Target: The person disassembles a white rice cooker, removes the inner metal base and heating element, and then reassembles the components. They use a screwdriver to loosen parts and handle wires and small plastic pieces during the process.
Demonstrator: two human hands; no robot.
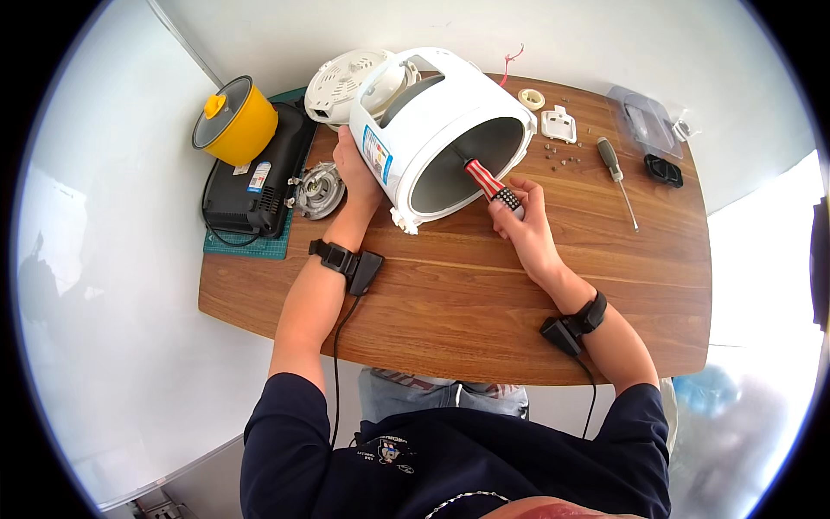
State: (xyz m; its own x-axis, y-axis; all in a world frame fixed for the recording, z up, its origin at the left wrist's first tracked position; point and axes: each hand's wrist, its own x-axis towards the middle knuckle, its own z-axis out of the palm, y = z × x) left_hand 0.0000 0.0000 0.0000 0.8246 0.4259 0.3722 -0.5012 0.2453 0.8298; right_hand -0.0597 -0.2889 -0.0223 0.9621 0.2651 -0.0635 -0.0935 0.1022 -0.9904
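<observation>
Dark blue cloth of the person's shirt is closest, just off the near edge of the brown desk. Toward the middle of the far edge, a big white shell is tipped so its round, open mouth faces the person. The left hand holds the shell's left side, with some fingers hidden. The right hand is closed around the striped handle of a red and white screwdriver, and its metal rod goes into the shell's mouth. Just beside the left hand is a round metal part. By the far left corner, a yellow pot sits on a flat black machine, with a green mat underneath. Toward the right edge lie tiny screws, a white plastic piece and a grey-handled screwdriver.
</observation>
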